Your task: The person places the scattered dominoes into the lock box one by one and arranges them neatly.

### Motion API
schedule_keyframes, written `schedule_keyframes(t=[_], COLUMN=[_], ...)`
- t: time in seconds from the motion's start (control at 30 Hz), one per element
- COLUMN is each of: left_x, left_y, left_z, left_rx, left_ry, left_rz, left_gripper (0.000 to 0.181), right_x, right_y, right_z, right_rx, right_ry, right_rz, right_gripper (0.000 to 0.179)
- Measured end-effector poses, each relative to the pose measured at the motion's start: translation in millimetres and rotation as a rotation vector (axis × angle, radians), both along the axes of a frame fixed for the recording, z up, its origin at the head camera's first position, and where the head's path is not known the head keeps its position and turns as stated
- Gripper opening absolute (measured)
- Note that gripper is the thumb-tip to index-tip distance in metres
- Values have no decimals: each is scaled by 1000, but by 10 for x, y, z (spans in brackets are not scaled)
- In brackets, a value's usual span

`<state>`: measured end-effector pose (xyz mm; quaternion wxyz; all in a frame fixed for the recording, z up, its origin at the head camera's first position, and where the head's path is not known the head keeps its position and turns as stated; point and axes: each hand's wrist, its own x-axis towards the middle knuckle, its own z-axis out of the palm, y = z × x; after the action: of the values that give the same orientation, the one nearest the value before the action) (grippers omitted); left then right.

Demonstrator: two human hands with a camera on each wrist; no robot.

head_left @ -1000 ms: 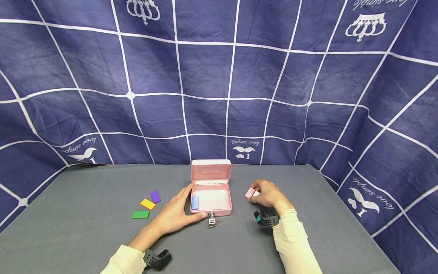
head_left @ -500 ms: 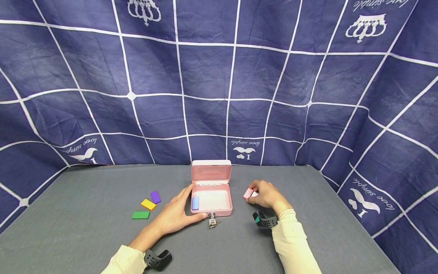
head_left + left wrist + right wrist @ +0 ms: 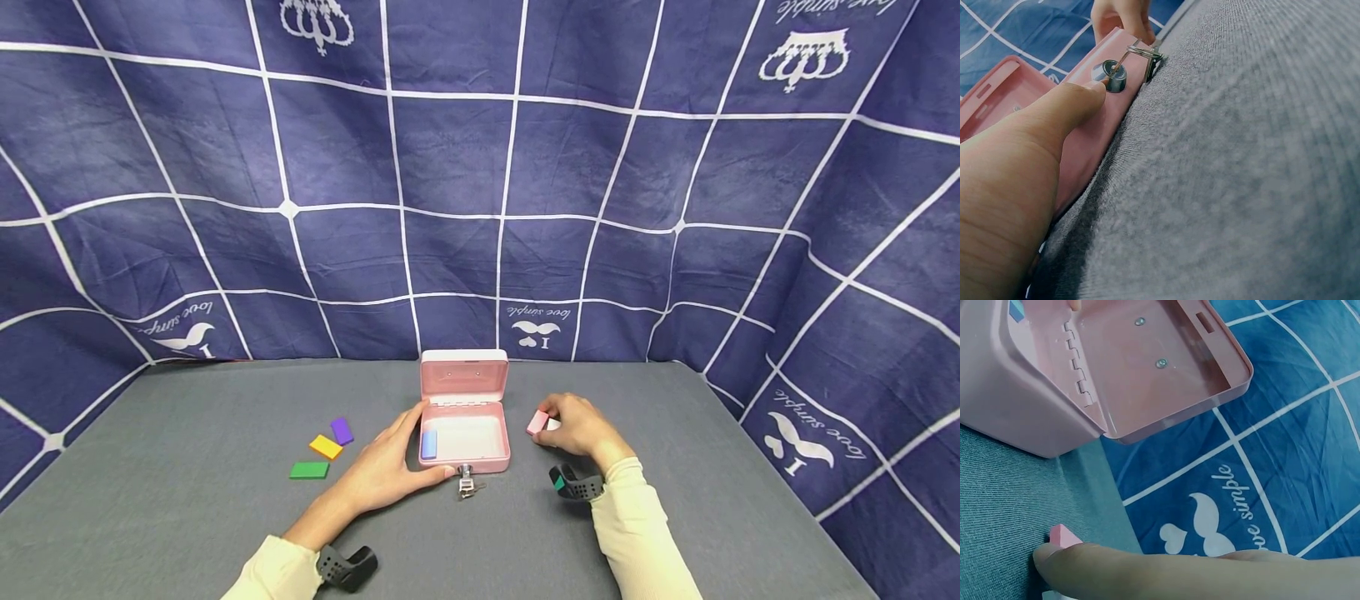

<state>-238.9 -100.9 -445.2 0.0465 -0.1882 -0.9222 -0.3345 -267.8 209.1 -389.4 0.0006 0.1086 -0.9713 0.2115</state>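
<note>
A pink cash box (image 3: 499, 467) stands with its lid up, a blue block (image 3: 428, 444) lying inside at the left. My left hand (image 3: 381, 471) grips the box across its left side, thumb on the front wall beside the lock (image 3: 1114, 78), fingers at the back corner. A key sits in that lock with its ring hanging. To the right of the box, my right hand (image 3: 579, 427) pinches a pink block (image 3: 537, 422) low at the tabletop. A white block (image 3: 553, 425) shows beside it under the fingers, partly hidden; in the right wrist view only its edge appears.
Left of my left hand lie a purple block (image 3: 342, 431), a yellow block (image 3: 326, 447) and a green block (image 3: 309, 471) on the grey tabletop (image 3: 187, 483). A blue checked cloth (image 3: 450, 167) hangs behind the table and along its right side.
My right hand has slid slightly left toward the box, and the pink and white blocks have shifted left along with it. The left hand and the box have stayed put.
</note>
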Motion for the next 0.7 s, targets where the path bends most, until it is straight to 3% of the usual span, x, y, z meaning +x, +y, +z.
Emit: schedule_keyframes(t=[0.27,0.7], left_x=[-10,-1], left_y=[3,2], left_z=[-7,12], left_rx=[11,7], left_ry=[17,-9], left_rz=[-2,4], left_gripper=[107,109], right_x=[-8,-15], right_y=[-19,-38], right_z=[6,50], right_rx=[14,-19], right_ry=[12,69], right_rz=[3,36], right_gripper=[38,37])
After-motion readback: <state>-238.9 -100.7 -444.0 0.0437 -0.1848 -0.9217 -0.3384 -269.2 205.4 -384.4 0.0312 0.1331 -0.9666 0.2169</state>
